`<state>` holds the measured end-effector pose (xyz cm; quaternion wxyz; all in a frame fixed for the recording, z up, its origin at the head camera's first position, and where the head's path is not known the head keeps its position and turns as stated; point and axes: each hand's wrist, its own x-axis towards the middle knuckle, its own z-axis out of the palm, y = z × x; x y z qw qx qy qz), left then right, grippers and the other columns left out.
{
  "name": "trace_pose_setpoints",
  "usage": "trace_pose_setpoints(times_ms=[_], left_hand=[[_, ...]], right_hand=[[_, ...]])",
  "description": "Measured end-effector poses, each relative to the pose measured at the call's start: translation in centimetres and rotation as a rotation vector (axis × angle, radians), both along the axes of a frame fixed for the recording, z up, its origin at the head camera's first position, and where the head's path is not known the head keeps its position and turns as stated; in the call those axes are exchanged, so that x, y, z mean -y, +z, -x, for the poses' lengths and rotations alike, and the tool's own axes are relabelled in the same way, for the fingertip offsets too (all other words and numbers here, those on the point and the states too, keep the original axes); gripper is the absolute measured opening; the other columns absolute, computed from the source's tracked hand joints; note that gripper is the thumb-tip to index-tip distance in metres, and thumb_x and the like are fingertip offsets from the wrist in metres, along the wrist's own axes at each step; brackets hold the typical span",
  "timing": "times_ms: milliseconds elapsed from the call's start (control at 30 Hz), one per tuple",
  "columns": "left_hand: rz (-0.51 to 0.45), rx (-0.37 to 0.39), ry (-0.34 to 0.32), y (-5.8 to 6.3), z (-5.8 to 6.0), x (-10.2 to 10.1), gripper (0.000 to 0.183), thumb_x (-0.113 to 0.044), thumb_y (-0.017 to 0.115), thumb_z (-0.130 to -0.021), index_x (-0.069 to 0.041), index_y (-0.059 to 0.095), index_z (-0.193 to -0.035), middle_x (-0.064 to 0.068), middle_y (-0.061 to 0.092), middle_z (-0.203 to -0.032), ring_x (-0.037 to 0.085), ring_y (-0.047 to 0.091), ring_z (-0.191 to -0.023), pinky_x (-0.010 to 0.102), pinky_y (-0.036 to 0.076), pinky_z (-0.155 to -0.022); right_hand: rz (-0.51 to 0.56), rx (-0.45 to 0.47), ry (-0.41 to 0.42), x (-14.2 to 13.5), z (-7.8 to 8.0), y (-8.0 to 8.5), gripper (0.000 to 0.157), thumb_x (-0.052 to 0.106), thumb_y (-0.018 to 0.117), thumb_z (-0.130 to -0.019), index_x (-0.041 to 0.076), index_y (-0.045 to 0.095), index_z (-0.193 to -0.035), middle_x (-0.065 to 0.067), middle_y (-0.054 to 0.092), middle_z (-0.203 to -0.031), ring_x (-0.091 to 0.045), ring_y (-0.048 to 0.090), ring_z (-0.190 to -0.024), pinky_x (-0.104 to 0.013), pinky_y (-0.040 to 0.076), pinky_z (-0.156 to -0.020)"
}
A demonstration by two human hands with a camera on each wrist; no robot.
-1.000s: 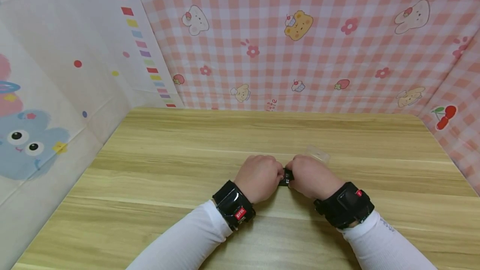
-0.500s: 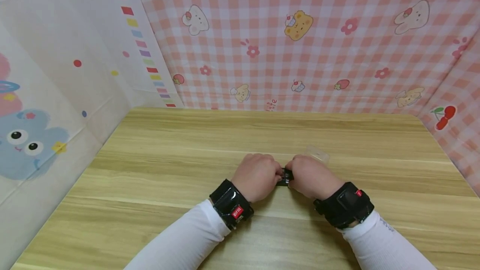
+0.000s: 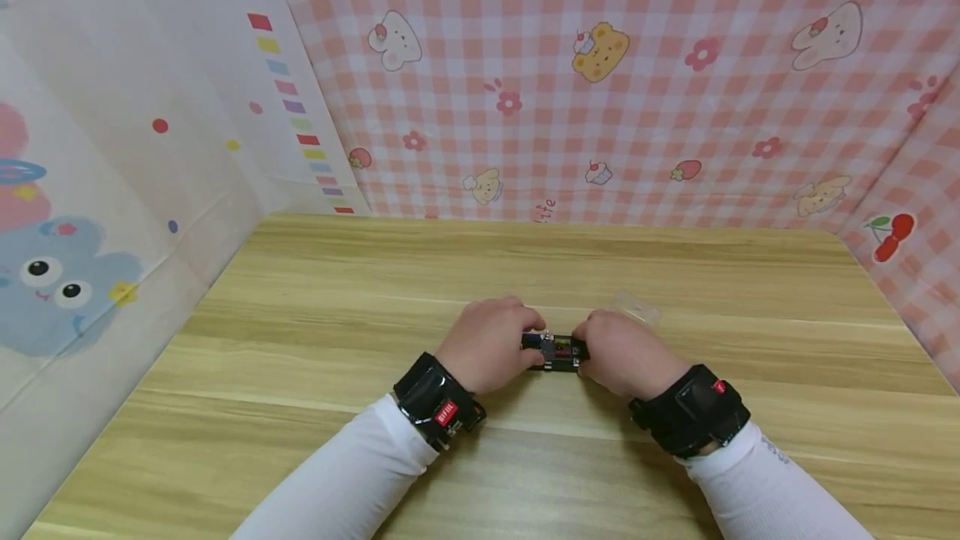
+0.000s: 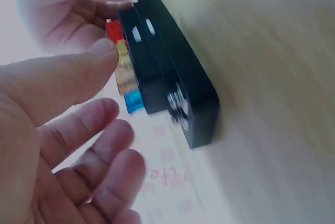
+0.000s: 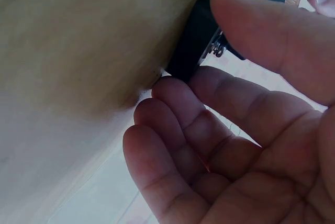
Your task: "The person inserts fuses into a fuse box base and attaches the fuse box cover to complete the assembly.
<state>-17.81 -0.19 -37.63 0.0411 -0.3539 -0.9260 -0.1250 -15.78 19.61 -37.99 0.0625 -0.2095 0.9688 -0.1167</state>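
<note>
A black fuse block [image 3: 559, 352] with a row of coloured blade fuses [image 4: 123, 59] and metal screw terminals lies between both hands. My right hand [image 3: 628, 354] pinches its right end between thumb and index finger, its other fingers curved below in the right wrist view. At the left end my left hand [image 3: 487, 346] is spread around the block, thumb on the near side and index finger on the far side. The left wrist view shows the left thumb [image 4: 78, 80] close by the red and yellow fuses, with the other fingers loosely bent and apart from the block.
A clear plastic piece [image 3: 637, 309] lies on the wooden table [image 3: 450, 261] just behind the right hand. A pink checked cloth [image 3: 540, 123] hangs along the table's back edge, with a printed white cloth [image 3: 195, 165] on the left.
My left hand has moved left and its fingers have parted, uncovering more of the fuse block. The right hand keeps its hold in the same place.
</note>
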Motion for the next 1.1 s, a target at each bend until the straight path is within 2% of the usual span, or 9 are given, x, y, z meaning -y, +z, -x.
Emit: trace_pose_setpoints(times_ms=[167,433,600,1100], left_hand=[[0.041,0.08,0.074,-0.1,0.2,1.0,0.048,-0.044,0.075,-0.075,-0.018,0.066,-0.114,-0.004,0.063,-0.106,0.012,0.054,-0.094,0.035,0.044,-0.084],[0.081,0.168,0.139,-0.4,0.2,2.0,0.057,-0.045,0.077,-0.071,-0.017,0.064,-0.119,0.001,0.063,-0.113,0.018,0.055,-0.1,0.041,0.042,-0.09],[0.088,0.184,0.143,-0.5,0.2,2.1,0.054,-0.043,0.078,-0.072,-0.018,0.065,-0.117,0.0,0.064,-0.112,0.018,0.055,-0.098,0.041,0.042,-0.089],[0.12,0.168,0.145,-1.0,0.6,1.9,0.043,-0.042,0.078,-0.072,-0.02,0.07,-0.109,-0.004,0.067,-0.102,0.013,0.055,-0.088,0.04,0.043,-0.08]], right_hand=[[-0.012,0.001,-0.006,0.0,-0.1,-0.1,0.014,0.013,0.078,-0.071,0.011,0.067,-0.079,0.001,0.052,-0.073,-0.015,0.045,-0.064,-0.03,0.041,-0.059],[-0.012,0.019,-0.025,0.1,-0.1,-0.1,0.016,0.014,0.078,-0.072,0.009,0.069,-0.084,0.001,0.054,-0.075,-0.014,0.046,-0.064,-0.03,0.042,-0.059],[-0.013,0.013,-0.024,0.2,-0.1,-0.1,0.017,0.014,0.078,-0.072,0.009,0.07,-0.086,0.001,0.055,-0.076,-0.014,0.046,-0.064,-0.029,0.042,-0.059],[-0.02,-0.006,-0.006,0.1,-0.1,-0.2,0.02,0.015,0.079,-0.072,0.008,0.07,-0.088,0.0,0.057,-0.078,-0.014,0.046,-0.066,-0.031,0.044,-0.062]])
